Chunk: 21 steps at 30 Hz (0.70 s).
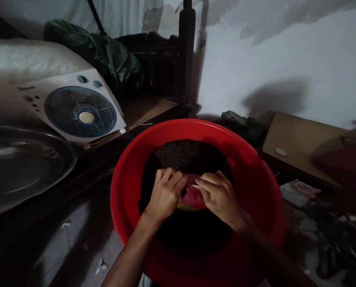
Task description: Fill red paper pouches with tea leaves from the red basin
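Observation:
A small red plastic bag [192,198] with a yellowish patch at its bottom is held up between my two hands. My left hand [167,191] is closed on the bag's upper left edge, knuckles up. On the other side my right hand [218,194] pinches the upper right edge between thumb and fingers. Both hands are over a large round red tub [125,171]. Dark, loose, crumbly material [178,153] lies in the tub, heaped toward the far side. The near part of the tub is in deep shadow.
A white box fan [82,107] leans at the left, behind a wide metal basin [25,167]. Dark green bags [103,52] are piled at the back. A wooden board [303,143] stands right of the tub, below a peeling wall. A dark post [186,56] rises behind.

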Motion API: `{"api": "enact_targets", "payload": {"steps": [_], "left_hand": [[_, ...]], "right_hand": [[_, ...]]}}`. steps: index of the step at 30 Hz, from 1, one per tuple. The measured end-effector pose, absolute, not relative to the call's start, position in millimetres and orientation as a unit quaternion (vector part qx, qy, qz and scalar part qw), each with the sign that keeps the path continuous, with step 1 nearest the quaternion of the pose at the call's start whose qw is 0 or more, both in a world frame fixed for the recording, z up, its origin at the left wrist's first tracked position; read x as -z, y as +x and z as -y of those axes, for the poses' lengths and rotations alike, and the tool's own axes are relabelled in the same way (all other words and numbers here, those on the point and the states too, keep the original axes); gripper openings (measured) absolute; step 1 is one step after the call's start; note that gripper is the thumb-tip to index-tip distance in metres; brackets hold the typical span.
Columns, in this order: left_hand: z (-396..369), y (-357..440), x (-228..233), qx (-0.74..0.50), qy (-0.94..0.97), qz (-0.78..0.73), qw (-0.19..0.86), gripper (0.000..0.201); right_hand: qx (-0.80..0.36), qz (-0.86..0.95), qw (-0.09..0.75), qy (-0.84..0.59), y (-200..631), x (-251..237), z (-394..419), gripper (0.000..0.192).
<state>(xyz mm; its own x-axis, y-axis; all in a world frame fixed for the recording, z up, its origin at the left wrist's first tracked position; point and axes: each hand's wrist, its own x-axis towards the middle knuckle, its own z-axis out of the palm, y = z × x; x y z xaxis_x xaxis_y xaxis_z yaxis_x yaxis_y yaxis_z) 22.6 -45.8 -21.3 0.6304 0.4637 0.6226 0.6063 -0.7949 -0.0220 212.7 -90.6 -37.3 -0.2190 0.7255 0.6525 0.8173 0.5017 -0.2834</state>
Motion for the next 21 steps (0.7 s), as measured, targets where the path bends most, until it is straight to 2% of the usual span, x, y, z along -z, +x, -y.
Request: {"api": "enact_targets", "payload": {"steps": [5,8,14,18,21], "left_hand": [[48.6,27.8,25.4,0.324,-0.892,0.304,0.090,0.025],[49.6,29.4,26.0,0.313,-0.897,0.300,0.089,0.026],[50.3,30.1,27.9,0.340,-0.887,0.296,0.101,0.028],[48.3,31.7,28.3,0.321,-0.894,0.298,0.093,0.024],[48.5,32.4,28.1,0.336,-0.889,0.296,0.091,0.021]], "right_hand": [[0.074,0.762,0.386,-0.515,212.9,38.2,97.6,0.016],[0.073,0.763,0.371,-0.524,208.9,37.1,99.6,0.019],[0.046,0.731,0.398,-0.552,207.9,37.8,97.4,0.023],[0.002,0.751,0.357,-0.555,211.6,32.6,95.7,0.016],[0.013,0.760,0.348,-0.549,205.4,30.5,95.2,0.021]]}}
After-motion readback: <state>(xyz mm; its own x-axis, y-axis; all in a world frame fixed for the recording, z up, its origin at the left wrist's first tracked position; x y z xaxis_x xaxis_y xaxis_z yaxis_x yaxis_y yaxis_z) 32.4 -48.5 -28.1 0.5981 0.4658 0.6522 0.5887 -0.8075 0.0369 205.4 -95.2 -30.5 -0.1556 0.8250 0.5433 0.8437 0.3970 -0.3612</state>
